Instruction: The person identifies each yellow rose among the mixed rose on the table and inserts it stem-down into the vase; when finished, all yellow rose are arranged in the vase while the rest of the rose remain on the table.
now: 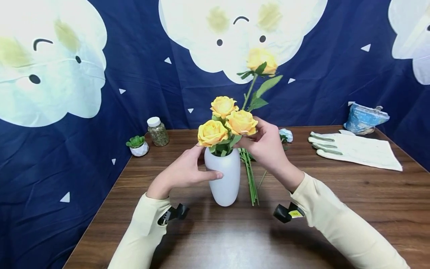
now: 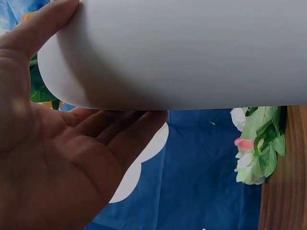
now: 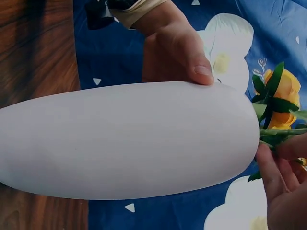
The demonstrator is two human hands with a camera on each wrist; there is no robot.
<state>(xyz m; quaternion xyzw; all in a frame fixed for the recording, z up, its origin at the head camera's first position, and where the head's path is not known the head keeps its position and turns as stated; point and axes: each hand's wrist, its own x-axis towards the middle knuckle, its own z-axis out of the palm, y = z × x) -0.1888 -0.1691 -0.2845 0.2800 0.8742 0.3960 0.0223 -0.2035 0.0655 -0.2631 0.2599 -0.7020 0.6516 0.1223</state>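
A white vase (image 1: 224,181) stands upright on the table, with three yellow roses (image 1: 212,133) clustered at its mouth. My left hand (image 1: 186,168) holds the vase near the top, its thumb across the front and its fingers round the far side. A taller yellow rose (image 1: 262,61) rises behind the cluster on a long leafy stem (image 1: 249,91). Just right of the vase mouth, my right hand (image 1: 268,145) pinches a green stem (image 3: 283,132), seen in the right wrist view; the roses partly hide those fingertips in the head view.
Several green stems (image 1: 251,183) lie right of the vase, with a pale blue flower (image 1: 285,134) behind. A small potted succulent (image 1: 139,146) and a capped jar (image 1: 158,132) stand back left. White gloves (image 1: 359,149) and a blue bag (image 1: 364,118) are at the right.
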